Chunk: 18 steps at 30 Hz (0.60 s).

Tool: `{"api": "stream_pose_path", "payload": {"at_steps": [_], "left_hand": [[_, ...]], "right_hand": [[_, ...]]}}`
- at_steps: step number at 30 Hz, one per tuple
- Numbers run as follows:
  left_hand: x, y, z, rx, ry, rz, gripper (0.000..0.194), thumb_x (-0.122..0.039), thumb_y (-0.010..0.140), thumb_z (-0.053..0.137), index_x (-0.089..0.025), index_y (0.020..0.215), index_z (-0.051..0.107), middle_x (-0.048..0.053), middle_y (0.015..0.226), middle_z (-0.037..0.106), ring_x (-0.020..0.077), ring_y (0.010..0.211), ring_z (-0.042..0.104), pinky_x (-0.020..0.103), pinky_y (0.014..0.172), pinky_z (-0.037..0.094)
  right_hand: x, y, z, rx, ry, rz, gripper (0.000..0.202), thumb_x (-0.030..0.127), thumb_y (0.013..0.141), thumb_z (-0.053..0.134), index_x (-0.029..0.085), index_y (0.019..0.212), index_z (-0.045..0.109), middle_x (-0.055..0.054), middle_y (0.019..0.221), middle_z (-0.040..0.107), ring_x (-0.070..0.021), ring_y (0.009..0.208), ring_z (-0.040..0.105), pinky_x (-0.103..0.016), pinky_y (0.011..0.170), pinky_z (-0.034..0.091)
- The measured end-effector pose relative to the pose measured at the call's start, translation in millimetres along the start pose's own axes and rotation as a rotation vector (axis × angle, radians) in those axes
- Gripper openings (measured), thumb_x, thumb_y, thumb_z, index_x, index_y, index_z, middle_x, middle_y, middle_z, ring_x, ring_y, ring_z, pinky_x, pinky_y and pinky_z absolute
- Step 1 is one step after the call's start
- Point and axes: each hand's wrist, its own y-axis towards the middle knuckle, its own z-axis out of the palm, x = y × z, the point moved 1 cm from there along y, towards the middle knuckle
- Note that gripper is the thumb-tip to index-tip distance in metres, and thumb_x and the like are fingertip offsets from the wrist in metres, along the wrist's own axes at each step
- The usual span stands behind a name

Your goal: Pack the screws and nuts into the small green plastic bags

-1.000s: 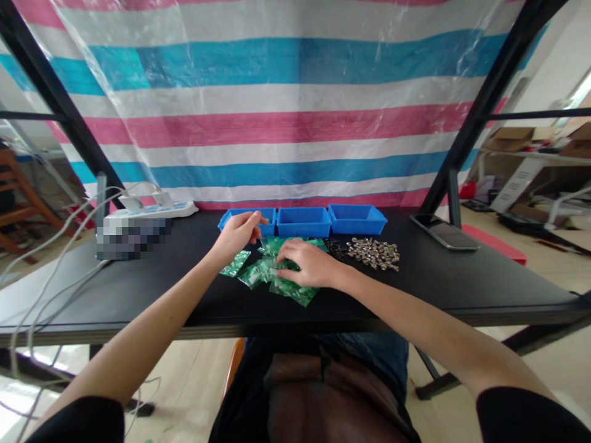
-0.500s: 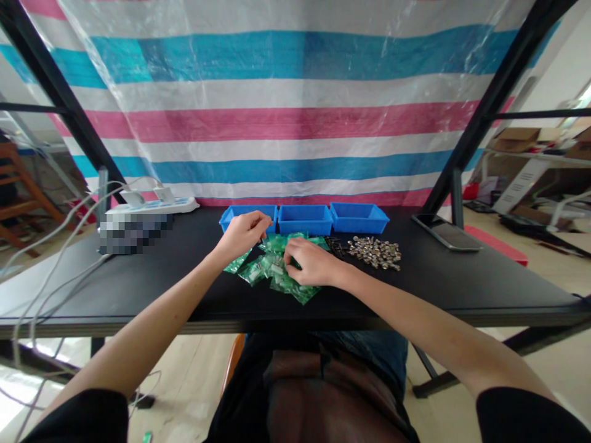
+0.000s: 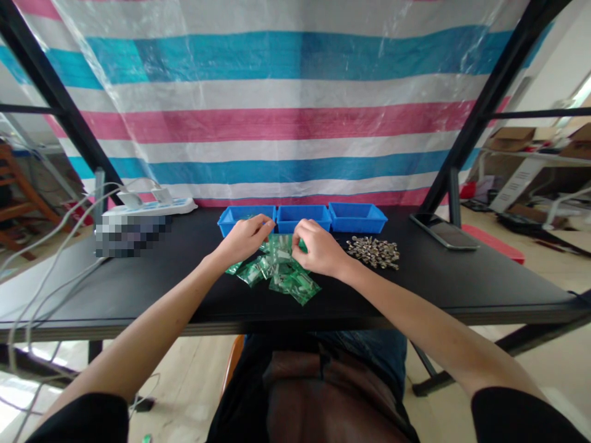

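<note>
The tabletop (image 3: 425, 271) is viewed from the wearer's head, forward and downward. The upper frame is filled by striped sheeting (image 3: 286, 123).

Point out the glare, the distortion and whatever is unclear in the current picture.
In the head view, pale glare streaks the striped sheet; wide-angle distortion stretches the head view toward its edges; in the head view, a pixelated patch masks something on the table; also in the head view, the green packets' contents look too soft to identify.
</note>
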Motion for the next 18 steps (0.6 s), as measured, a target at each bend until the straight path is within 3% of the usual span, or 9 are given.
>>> {"api": "stream_pose_path", "payload": {"at_steps": [6, 9, 13, 16, 18], "left_hand": [[-1.6, -0.8, 2.7, 0.113, -0.013, 0.100, 0.038, -0.046, 0.085, 0.037, -0.016, 0.080, 0.060, 0.000, 0.061, 0.058, 0.0139, 0.058, 0.053, 0.025, 0.057, 0.037], [1.0, 0.5, 5.1, 0.135, 0.043, 0.112, 0.027, -0.039, 0.081, 0.046, -0.017, 0.071, 0.058, -0.001, 0.056, 0.056, 0.0123, 0.053, 0.049, 0.023, 0.053, 0.034], [2.3, 1.0, 5.3, 0.131, 0.021, 0.141, 0.018, -0.030, 0.080, 0.046, -0.017, 0.073, 0.057, 0.000, 0.061, 0.061, 0.0118, 0.055, 0.051, 0.023, 0.055, 0.036], [0.0, -0.2, 3.4, 0.105, 0.014, 0.159, 0.018, -0.029, 0.081, 0.046, -0.017, 0.073, 0.056, 0.000, 0.062, 0.061, 0.0117, 0.055, 0.051, 0.023, 0.056, 0.036], [-1.7, -0.9, 2.7, 0.099, 0.012, 0.170, 0.018, -0.028, 0.082, 0.045, -0.017, 0.073, 0.055, 0.000, 0.062, 0.061, 0.0116, 0.055, 0.051, 0.023, 0.055, 0.037]], "right_hand": [[-5.3, 0.7, -2.6, -0.067, -0.013, 0.108, 0.007, 0.012, 0.072, 0.049, 0.017, 0.068, 0.049, -0.005, 0.081, 0.053, -0.0170, 0.079, 0.049, -0.029, 0.073, 0.040], [-5.8, 0.8, -2.8, -0.070, 0.009, 0.109, 0.008, 0.011, 0.072, 0.049, 0.018, 0.067, 0.048, -0.005, 0.081, 0.053, -0.0169, 0.079, 0.050, -0.029, 0.074, 0.040], [-6.1, 1.6, -3.5, -0.069, 0.018, 0.107, 0.008, 0.012, 0.075, 0.048, 0.017, 0.069, 0.047, -0.005, 0.081, 0.053, -0.0168, 0.079, 0.051, -0.029, 0.073, 0.040], [-6.5, 1.4, -3.9, -0.058, 0.052, 0.141, 0.004, 0.018, 0.077, 0.052, 0.016, 0.080, 0.050, -0.005, 0.081, 0.056, -0.0178, 0.080, 0.053, -0.030, 0.072, 0.040], [-6.5, 0.7, -4.0, -0.033, 0.087, 0.164, 0.018, 0.021, 0.078, 0.054, 0.016, 0.094, 0.050, -0.005, 0.081, 0.057, -0.0181, 0.079, 0.054, -0.030, 0.070, 0.041]]}}
